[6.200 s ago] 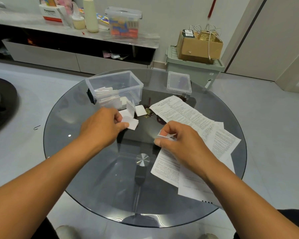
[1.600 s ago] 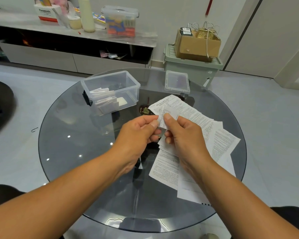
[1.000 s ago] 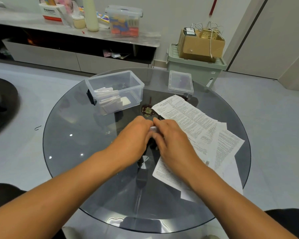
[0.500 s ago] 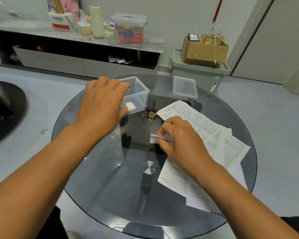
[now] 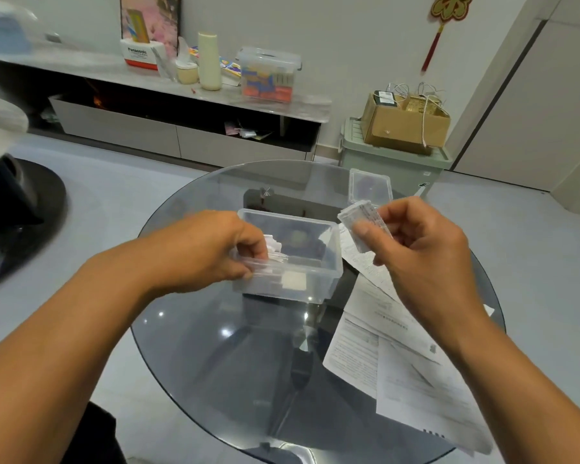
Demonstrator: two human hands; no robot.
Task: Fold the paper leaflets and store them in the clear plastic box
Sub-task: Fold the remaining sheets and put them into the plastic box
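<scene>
The clear plastic box (image 5: 322, 259) stands on the round glass table (image 5: 215, 346), with several folded white leaflets inside at its left end. My left hand (image 5: 211, 252) grips the box's near left rim, thumb inside against the folded papers. My right hand (image 5: 416, 249) is raised just right of the box and pinches a small folded leaflet (image 5: 364, 221) between thumb and fingers. Several flat printed leaflets (image 5: 399, 356) lie on the table's right side, under my right forearm.
The box's clear lid (image 5: 370, 188) lies at the table's far edge. Behind the table stand a green storage bin (image 5: 392, 162) with a cardboard box (image 5: 406, 123) on it, and a low cabinet (image 5: 181, 118) with clutter. A dark round object (image 5: 17, 209) is at left.
My left hand has taken hold of the box and drawn it nearer, toward the table's middle. My right hand has lifted the folded leaflet off the table to beside the box.
</scene>
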